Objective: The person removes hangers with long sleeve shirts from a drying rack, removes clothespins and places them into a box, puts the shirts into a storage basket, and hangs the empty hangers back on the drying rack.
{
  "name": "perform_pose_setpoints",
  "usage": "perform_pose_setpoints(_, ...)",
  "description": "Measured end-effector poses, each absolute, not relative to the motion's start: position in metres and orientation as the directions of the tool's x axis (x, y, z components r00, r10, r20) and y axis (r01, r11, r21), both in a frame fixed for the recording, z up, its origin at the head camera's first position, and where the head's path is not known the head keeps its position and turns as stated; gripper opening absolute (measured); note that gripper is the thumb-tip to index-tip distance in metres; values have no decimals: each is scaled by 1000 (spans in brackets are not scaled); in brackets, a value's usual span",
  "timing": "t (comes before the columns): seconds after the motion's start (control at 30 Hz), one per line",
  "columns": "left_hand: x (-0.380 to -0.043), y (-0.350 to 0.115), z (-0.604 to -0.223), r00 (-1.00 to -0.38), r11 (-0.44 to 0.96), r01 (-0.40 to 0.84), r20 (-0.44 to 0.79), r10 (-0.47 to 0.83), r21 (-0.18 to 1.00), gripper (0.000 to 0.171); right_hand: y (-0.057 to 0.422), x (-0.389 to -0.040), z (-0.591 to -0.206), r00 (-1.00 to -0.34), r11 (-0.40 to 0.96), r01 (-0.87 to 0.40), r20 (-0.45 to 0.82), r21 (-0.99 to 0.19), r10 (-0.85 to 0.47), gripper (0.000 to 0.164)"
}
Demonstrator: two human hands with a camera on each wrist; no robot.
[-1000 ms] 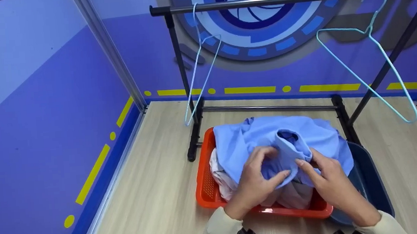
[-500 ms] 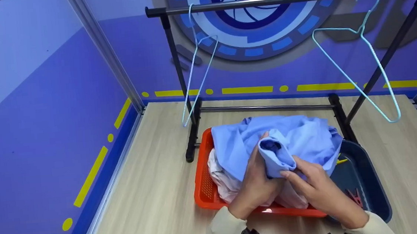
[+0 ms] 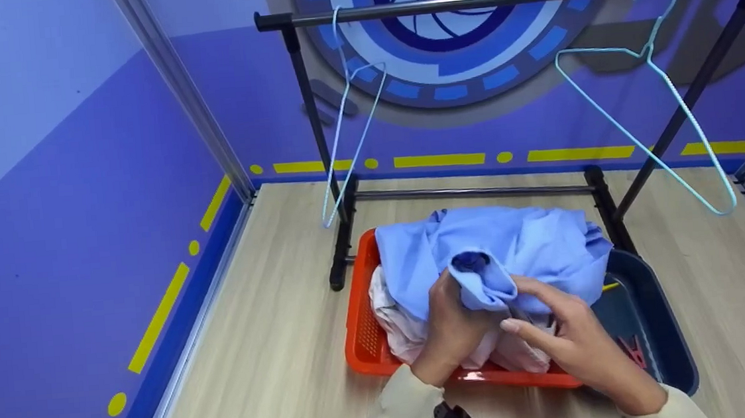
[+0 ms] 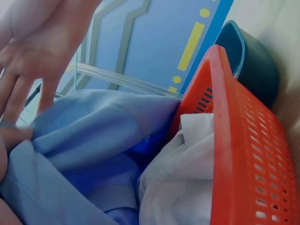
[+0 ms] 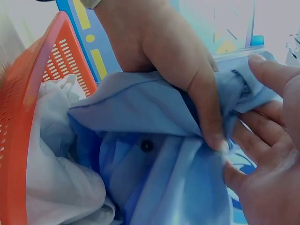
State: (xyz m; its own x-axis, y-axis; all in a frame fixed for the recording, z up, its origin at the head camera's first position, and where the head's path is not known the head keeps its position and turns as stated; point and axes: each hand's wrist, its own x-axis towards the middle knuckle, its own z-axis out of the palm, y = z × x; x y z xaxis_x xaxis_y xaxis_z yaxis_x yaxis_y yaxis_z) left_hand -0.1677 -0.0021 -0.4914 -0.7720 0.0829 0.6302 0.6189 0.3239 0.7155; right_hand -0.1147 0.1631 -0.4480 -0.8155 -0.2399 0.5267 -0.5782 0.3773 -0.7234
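A light blue shirt [image 3: 410, 259] with a dark button visible in the right wrist view lies heaped over a red basket [image 3: 363, 349]. My left hand [image 3: 455, 325] grips a gathered part of it, bunched into a tube whose dark opening faces up. In the right wrist view the left thumb lies across the blue cloth. My right hand [image 3: 571, 326] is at the right side of that bunch, index fingertip at its edge and thumb held apart, fingers loosely extended. Pale cloth [image 3: 394, 320] lies under the shirt in the basket.
Behind the basket stands a black clothes rack [image 3: 463, 4] bearing a light blue hanger [image 3: 354, 144] and a mint hanger [image 3: 652, 127]. A dark blue tub [image 3: 660, 319] at the right holds a red clothespin [image 3: 635, 351] and a yellow item [image 3: 610, 286].
The bunched part of the shirt has moved left and down, turning its opening upward. My left hand has closed round it from below; my right thumb has come off the cloth.
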Motion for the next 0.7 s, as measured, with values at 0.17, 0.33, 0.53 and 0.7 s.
perform_pose_setpoints(0.17, -171, -8, -489, -807, 298, 560, 590, -14, 773, 47, 182, -118, -452, -824, 371, -563, 532, -738, -194, 45)
perform_pose_setpoints(0.33, -175, -16, -484, -824, 272, 524, 561, -79, 807, 48, 202, -117, -463, -899, 463, -409, 436, -787, -53, 31)
perform_pose_setpoints(0.53, -175, -23, -477, -840, 238, 468, 512, -180, 851, 34, 219, -115, -487, -954, 633, -195, 295, -749, 55, 18)
perform_pose_setpoints(0.7, -174, -32, -467, -854, 252, 392, 451, -257, 885, 29, 227, -114, -502, -998, 683, -31, 65, -730, 23, 32)
